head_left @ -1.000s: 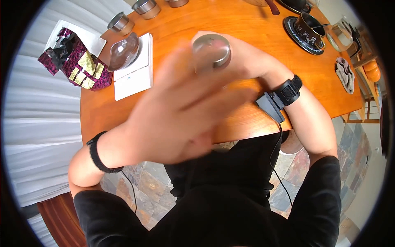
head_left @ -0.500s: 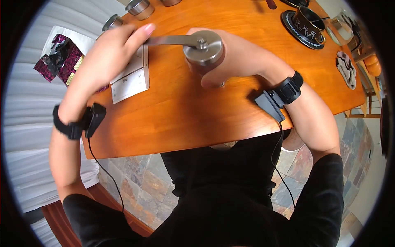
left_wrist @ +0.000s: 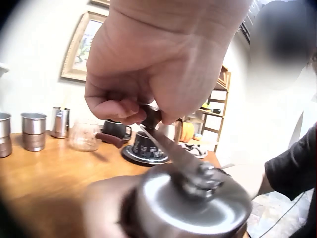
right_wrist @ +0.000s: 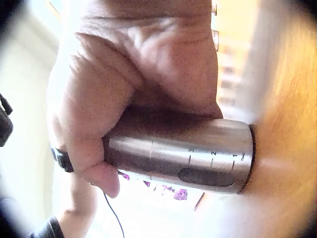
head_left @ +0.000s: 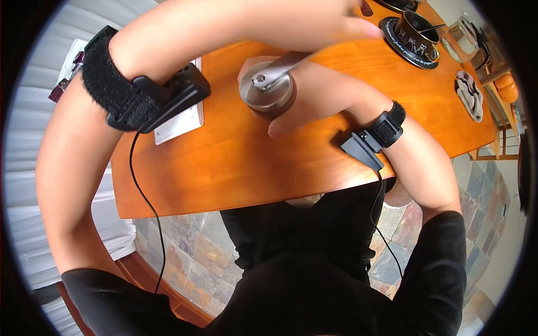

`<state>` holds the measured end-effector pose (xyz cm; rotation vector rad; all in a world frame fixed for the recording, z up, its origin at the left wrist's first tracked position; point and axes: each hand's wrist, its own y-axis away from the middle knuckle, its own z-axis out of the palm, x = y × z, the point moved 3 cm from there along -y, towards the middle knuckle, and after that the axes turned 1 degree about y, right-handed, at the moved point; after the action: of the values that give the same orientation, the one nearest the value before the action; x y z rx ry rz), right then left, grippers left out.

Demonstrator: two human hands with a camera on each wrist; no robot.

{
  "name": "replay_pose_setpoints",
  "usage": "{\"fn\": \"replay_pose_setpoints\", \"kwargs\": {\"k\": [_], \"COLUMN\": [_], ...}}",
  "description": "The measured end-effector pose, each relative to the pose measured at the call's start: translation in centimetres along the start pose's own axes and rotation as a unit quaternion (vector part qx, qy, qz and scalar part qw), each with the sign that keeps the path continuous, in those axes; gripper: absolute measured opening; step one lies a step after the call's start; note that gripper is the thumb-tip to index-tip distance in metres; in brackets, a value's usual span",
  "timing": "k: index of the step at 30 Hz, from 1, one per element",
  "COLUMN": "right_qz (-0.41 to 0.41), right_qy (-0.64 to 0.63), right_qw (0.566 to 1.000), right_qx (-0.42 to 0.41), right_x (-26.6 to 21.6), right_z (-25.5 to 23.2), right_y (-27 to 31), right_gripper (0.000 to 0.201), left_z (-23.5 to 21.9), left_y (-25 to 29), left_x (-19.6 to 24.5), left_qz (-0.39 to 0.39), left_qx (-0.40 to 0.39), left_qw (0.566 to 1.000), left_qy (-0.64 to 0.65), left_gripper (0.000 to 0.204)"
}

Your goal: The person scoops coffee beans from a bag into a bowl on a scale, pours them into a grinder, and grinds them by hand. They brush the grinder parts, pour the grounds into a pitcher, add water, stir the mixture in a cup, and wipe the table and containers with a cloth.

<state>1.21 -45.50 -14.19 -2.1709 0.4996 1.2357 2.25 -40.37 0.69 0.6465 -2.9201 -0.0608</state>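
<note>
A steel hand coffee grinder [head_left: 266, 95] stands on the wooden table with its crank arm [head_left: 283, 68] on top. My right hand [head_left: 322, 92] grips the grinder's body, fingers and thumb curled round it. Markings and a dark oval window show on the steel cylinder [right_wrist: 218, 153] in the right wrist view. My left hand [head_left: 302, 25] reaches across above the grinder, at the outer end of the crank. In the left wrist view its curled fingers pinch the dark crank knob [left_wrist: 150, 116].
A black mug [head_left: 416, 33] with a spoon stands on its saucer at the far right, near a folded cloth [head_left: 469, 95]. At the left, a white kitchen scale [head_left: 182, 126] lies partly behind my left forearm. Steel cups [left_wrist: 33, 131] and a glass jar [left_wrist: 85, 135] stand at the back.
My left hand has swung the crank round from the near side to the left, then to the far right. The grinder has shifted slightly left, with my right hand still holding it.
</note>
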Motion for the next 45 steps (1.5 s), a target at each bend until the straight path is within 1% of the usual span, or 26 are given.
{"fn": "replay_pose_setpoints", "kwargs": {"k": [1, 3, 5, 7, 9, 12, 14, 17, 19, 21, 22, 24, 26, 28, 30, 31, 32, 34, 35, 37, 38, 40, 41, 42, 44, 45], "right_qz": [-0.021, -0.032, -0.042, -0.063, -0.08, -0.067, -0.014, 0.053, 0.126, 0.118, 0.111, 0.122, 0.133, 0.087, 0.096, 0.106, 0.108, 0.093, 0.093, 0.091, 0.09, 0.063, 0.063, 0.02, -0.023, 0.024], "right_qy": [0.018, 0.025, -0.008, -0.035, -0.052, -0.067, -0.061, -0.099, -0.154, -0.149, -0.143, -0.146, -0.147, -0.063, -0.071, -0.081, -0.083, -0.098, -0.097, -0.108, -0.109, -0.116, -0.116, -0.079, -0.041, -0.037], "right_qw": [1.0, 0.999, 0.998, 0.997, 0.995, 0.995, 0.998, 0.994, 0.98, 0.982, 0.983, 0.982, 0.98, 0.994, 0.992, 0.99, 0.99, 0.989, 0.989, 0.986, 0.986, 0.988, 0.988, 0.995, 0.998, 0.999], "right_qx": [0.009, 0.026, 0.035, 0.042, 0.042, 0.023, 0.003, -0.009, -0.012, -0.007, -0.001, -0.007, -0.01, -0.031, -0.036, -0.043, -0.041, -0.061, -0.058, -0.093, -0.092, -0.082, -0.082, -0.065, -0.051, -0.022], "right_x": [0.4, 0.3, -0.2, -0.4, -0.3, 0.3, 0.1, -0.4, -0.5, -0.8, -0.9, -1.0, -0.9, -1.2, -1.4, -1.3, -1.2, -1.1, -0.9, -0.7, -0.7, -1.0, -0.8, -0.9, -0.9, -0.5], "right_z": [0.2, 0.0, -0.2, -0.2, -0.2, -0.3, -0.6, -0.7, -0.7, -0.6, -0.6, -0.7, -0.7, -0.5, -0.3, -0.2, -0.1, 0.0, -0.2, -0.1, 0.0, -0.1, -0.1, -0.1, -0.2, -0.3], "right_y": [0.2, 0.5, 0.7, 0.6, 0.2, -0.3, 0.0, 0.1, 0.2, 0.2, 0.2, 0.1, 0.2, 0.2, 0.1, 0.2, 0.2, 0.3, 0.4, 0.4, 0.4, 0.3, 0.3, 0.2, 0.3, 0.7], "right_gripper": [0.035, 0.036, 0.038, 0.039, 0.04, 0.042, 0.042, 0.049, 0.051, 0.051, 0.052, 0.051, 0.051, 0.05, 0.05, 0.049, 0.049, 0.048, 0.048, 0.048, 0.048, 0.05, 0.05, 0.043, 0.037, 0.043], "left_z": [-0.3, -1.6, -1.5, 1.2, 3.7, 5.0, 5.1, 4.4, 4.5, 4.5, 4.4, 4.5, 4.4, 4.3, 4.1, 3.8, 4.1, 4.1, 3.1, 1.2, 1.4, 1.7, 1.9, 2.0, 1.4, 1.4], "left_y": [-0.3, -1.4, -0.2, 2.5, 5.2, 8.8, 11.4, 14.6, 16.3, 17.3, 17.2, 17.0, 15.9, 14.3, 12.1, 11.0, 9.7, 6.6, 5.4, 2.9, 2.1, 0.5, -0.2, -1.0, -0.8, -0.8], "left_x": [1.1, 4.1, 7.5, 8.0, 7.6, 6.1, 5.4, 2.8, 0.1, -2.5, -3.2, -5.0, -6.6, -8.2, -9.0, -9.2, -10.0, -10.7, -9.3, -5.9, -5.8, -5.3, -4.7, -3.3, -0.2, 1.3], "left_qz": [0.115, 0.194, 0.114, 0.097, 0.078, 0.082, 0.034, -0.037, -0.089, -0.161, -0.162, -0.272, -0.271, -0.268, -0.261, -0.295, -0.294, -0.1, -0.097, -0.214, -0.214, -0.109, -0.109, -0.075, -0.01, 0.036], "left_qx": [-0.022, -0.185, -0.298, -0.129, 0.044, 0.142, 0.088, 0.053, 0.089, 0.109, 0.109, 0.08, 0.1, 0.119, 0.145, 0.109, 0.107, 0.217, 0.216, 0.037, 0.036, 0.067, 0.067, 0.039, -0.019, -0.032], "left_qw": [0.993, 0.957, 0.94, 0.983, 0.994, 0.986, 0.995, 0.996, 0.991, 0.98, 0.98, 0.954, 0.955, 0.955, 0.954, 0.948, 0.948, 0.971, 0.971, 0.976, 0.976, 0.992, 0.991, 0.996, 1.0, 0.998], "left_qy": [-0.011, -0.114, -0.123, -0.09, -0.055, 0.037, 0.041, 0.069, 0.041, 0.038, 0.038, 0.094, 0.07, 0.046, 0.038, 0.054, 0.055, 0.016, 0.016, 0.024, 0.023, -0.022, -0.022, 0.022, -0.014, -0.031], "left_gripper": [0.044, 0.042, 0.041, 0.032, 0.026, 0.027, 0.026, 0.024, 0.03, 0.034, 0.034, 0.041, 0.044, 0.048, 0.051, 0.045, 0.045, 0.039, 0.039, 0.042, 0.042, 0.046, 0.046, 0.046, 0.046, 0.044]}}
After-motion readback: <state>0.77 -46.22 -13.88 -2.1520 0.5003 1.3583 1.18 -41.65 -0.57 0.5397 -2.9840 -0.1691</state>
